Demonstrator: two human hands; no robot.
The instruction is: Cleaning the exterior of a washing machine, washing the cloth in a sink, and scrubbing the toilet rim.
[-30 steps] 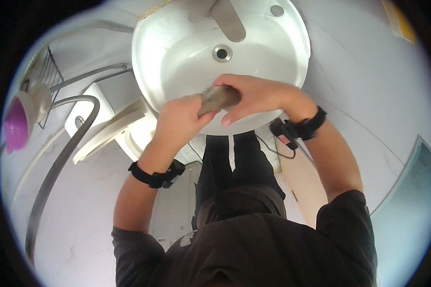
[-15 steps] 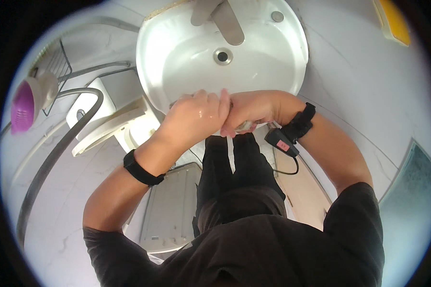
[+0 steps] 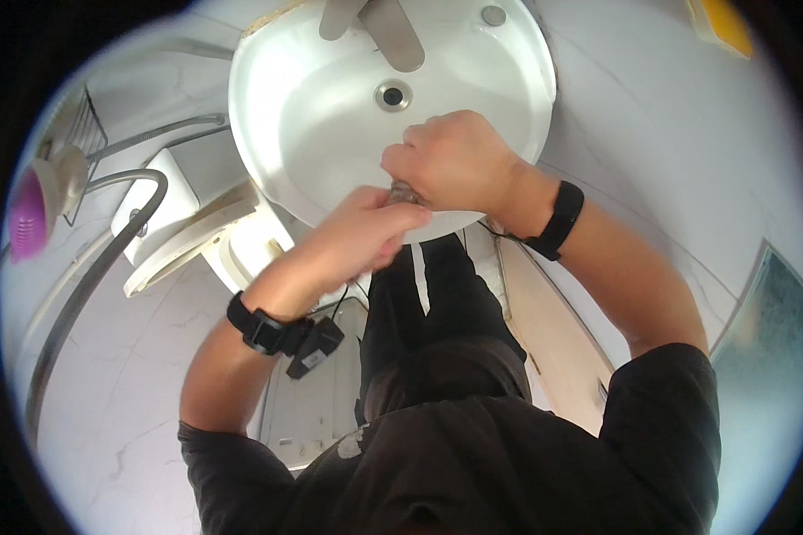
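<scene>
Over the near rim of the white sink (image 3: 321,147), my hands are close together around a small, twisted, greyish-brown piece that looks like wet cloth (image 3: 403,193). My left hand (image 3: 361,234) is closed on its near end, thumb stretched toward the other hand. In a fist, my right hand (image 3: 459,160) grips the far end, knuckles over the basin. Most of the piece is hidden by my fingers. A grey metal faucet (image 3: 394,40) reaches over the basin, above the round drain (image 3: 393,94).
A toilet (image 3: 210,234) with raised lid stands to the left, beside a grey hose (image 3: 98,276). A wire rack and a purple object (image 3: 29,214) hang farther left. Black wrist straps (image 3: 562,221) carry small devices. A yellow item (image 3: 721,27) sits at the upper right.
My hands were clasped one against the other; now they have turned, with the right hand farther over the basin and the twisted piece showing between them. The view has shifted slightly.
</scene>
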